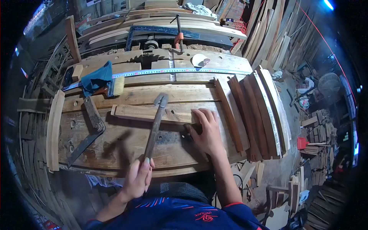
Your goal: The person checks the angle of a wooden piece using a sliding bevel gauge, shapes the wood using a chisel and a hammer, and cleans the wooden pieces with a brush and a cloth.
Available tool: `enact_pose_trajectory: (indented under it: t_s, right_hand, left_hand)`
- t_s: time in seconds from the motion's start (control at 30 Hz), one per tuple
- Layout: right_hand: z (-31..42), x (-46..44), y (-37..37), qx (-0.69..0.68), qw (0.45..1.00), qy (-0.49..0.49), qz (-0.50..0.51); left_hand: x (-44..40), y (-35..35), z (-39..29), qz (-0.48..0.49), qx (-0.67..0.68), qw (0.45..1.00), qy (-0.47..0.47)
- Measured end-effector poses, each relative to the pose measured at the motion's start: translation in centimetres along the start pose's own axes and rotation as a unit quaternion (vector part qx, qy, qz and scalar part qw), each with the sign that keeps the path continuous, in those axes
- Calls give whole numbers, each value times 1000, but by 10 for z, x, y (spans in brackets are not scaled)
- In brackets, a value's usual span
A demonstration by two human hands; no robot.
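Note:
My left hand (138,177) is wrapped round the handle of a hammer (155,128). The hammer points away from me, its metal head in front of a short wooden piece (147,114) from this viewpoint; whether they touch I cannot tell. That pale piece lies crosswise on the workbench (180,153) and has a dark hole or notch near its right part. At its right end my right hand (207,130) grips it, fingers over the far edge and thumb on the near side. The palm side of this hand is hidden.
Dark and pale wooden slats (257,115) stand side by side at the right. A bevel gauge (94,122), a brush (115,87) and a blue cloth (96,78) lie left. Behind are a tape measure (153,71), a clamp (179,36) and a metal square (165,29).

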State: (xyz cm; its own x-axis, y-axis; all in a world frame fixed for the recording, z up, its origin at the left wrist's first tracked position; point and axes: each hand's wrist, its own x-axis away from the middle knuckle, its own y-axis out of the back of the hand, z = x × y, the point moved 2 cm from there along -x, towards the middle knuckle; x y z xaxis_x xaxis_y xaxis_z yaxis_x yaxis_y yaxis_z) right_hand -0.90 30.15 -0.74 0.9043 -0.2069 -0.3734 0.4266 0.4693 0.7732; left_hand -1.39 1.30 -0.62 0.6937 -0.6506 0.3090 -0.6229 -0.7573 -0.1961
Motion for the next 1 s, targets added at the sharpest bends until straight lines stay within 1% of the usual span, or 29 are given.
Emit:
enact_pose_trajectory:
  t_s: [0.07, 0.1, 0.2, 0.3, 0.43, 0.53, 0.57, 0.63, 0.73, 0.77, 0.8, 0.87, 0.97, 1.0]
  right_hand:
    - [7, -2, 1, -4, 1000, 1, -19]
    - [10, -1, -5, -23, 999, 1, -28]
    - [3, 0, -1, -10, 999, 17, -43]
    - [-1, 2, -3, -12, 998, 27, -47]
    - [-1, 1, -5, -18, 998, 36, -46]
    - [-1, 3, -2, -51, 997, 30, -45]
    - [0, 4, 0, -53, 997, 35, -50]
    - [2, 5, 3, -61, 995, 42, -60]
    - [1, 6, 1, -43, 997, 19, -54]
    - [0, 5, -1, -38, 998, 14, -49]
    - [-3, 5, -4, -66, 997, -19, -35]
    - [-4, 3, -4, -54, 998, -18, -42]
    - [-3, 5, -2, -40, 997, -25, -56]
    - [-4, 5, -2, -43, 997, -23, -62]
  left_hand:
    - [-2, 2, -2, 3, -15, 999, -35]
    - [0, 5, -9, -2, -28, 1000, 6]
    - [-12, -7, -12, 18, -38, 995, 89]
    - [-7, -12, -9, 20, -72, 997, 14]
    - [-5, -11, -18, -4, -64, 997, -37]
    - [-2, -2, -15, -56, -25, 998, -27]
    - [-2, 3, -9, -70, -43, 996, -41]
    - [-2, 11, -6, -60, -60, 995, -61]
    - [1, 2, -9, -42, 81, 996, -21]
    - [4, 0, -11, -42, 79, 996, -14]
    - [6, -2, -12, -42, 78, 996, -9]
    - [9, -9, -15, -56, 67, 996, -8]
    - [8, -5, 2, -61, 30, 997, -31]
    - [8, -6, 1, -55, 39, 998, -5]
